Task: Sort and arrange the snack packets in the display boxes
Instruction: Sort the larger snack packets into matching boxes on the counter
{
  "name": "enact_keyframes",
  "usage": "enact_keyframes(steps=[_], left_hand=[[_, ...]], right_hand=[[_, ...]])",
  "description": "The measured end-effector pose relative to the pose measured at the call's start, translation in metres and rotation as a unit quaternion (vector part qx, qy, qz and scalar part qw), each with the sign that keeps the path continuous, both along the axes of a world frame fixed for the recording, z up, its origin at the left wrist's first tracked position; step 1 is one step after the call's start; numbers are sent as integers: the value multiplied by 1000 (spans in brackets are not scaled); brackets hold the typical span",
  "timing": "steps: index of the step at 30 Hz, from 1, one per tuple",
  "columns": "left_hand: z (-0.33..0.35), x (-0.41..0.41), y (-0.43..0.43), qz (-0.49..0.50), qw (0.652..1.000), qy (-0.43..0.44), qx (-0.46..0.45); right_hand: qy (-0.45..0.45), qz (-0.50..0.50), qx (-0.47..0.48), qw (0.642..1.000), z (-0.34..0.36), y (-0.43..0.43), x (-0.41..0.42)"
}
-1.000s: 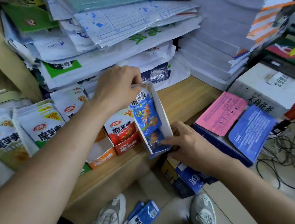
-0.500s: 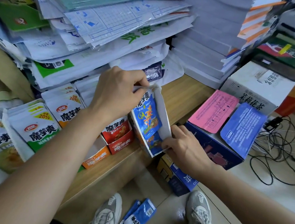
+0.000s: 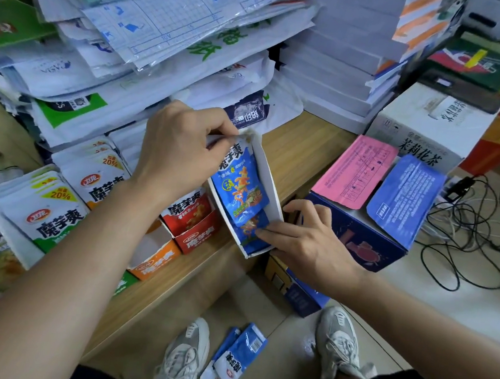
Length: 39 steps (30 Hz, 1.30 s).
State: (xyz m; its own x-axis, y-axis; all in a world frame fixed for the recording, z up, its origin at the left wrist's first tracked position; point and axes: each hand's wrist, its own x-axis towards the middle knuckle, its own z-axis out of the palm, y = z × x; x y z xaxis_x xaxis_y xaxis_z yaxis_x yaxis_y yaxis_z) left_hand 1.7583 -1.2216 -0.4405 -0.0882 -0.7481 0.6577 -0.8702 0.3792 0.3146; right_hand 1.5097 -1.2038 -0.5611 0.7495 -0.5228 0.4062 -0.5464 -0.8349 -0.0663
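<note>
A white display box [image 3: 269,179] stands tilted at the wooden shelf's front edge, with blue snack packets [image 3: 238,183] inside it. My left hand [image 3: 179,150] pinches the top of the packets and the box's upper rim. My right hand [image 3: 308,239] holds the box's lower end, fingertips on the lowest blue packet. Left of it stand a red display box [image 3: 197,236] with red packets and an orange display box [image 3: 158,260]. Green and white packets [image 3: 50,211] lie stacked further left. Two blue packets [image 3: 237,357] lie on the floor between my shoes.
Stacks of paper and plastic sleeves [image 3: 152,44] crowd the shelf behind the boxes. A dark blue carton [image 3: 359,235] with a pink sheet [image 3: 356,168] and a blue packet sits to the right, beside a white tea carton [image 3: 423,126]. Cables [image 3: 475,227] trail on the floor.
The camera has shifted a little. My right hand has moved from under the box's lower end to its front, fingers now on the lowest blue packet. My left hand keeps its pinch.
</note>
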Motion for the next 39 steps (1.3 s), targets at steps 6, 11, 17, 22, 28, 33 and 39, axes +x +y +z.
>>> enact_keyframes(steps=[6, 11, 17, 22, 28, 33, 39], left_hand=[[0, -9, 4, -29, 1000, -10, -4], [-2, -11, 11, -48, 999, -16, -13], [-4, -11, 10, -43, 998, -30, -33], [-9, -2, 1, -12, 999, -35, -16], [-14, 8, -11, 21, 998, -52, 33], [-18, 12, -19, 49, 994, -37, 92], [-18, 11, -22, 63, 992, -41, 105]], right_hand=[[75, -30, 34, 996, -9, -2, 11], [64, -60, 53, 995, -18, -1, 14], [-59, -69, 60, 994, -13, 3, 16], [-37, 2, 127, 991, 3, -2, 5], [-84, 5, 171, 982, 23, 0, -7], [-200, -36, 344, 917, 41, 2, -9], [-285, -91, 310, 903, 76, -3, -12]])
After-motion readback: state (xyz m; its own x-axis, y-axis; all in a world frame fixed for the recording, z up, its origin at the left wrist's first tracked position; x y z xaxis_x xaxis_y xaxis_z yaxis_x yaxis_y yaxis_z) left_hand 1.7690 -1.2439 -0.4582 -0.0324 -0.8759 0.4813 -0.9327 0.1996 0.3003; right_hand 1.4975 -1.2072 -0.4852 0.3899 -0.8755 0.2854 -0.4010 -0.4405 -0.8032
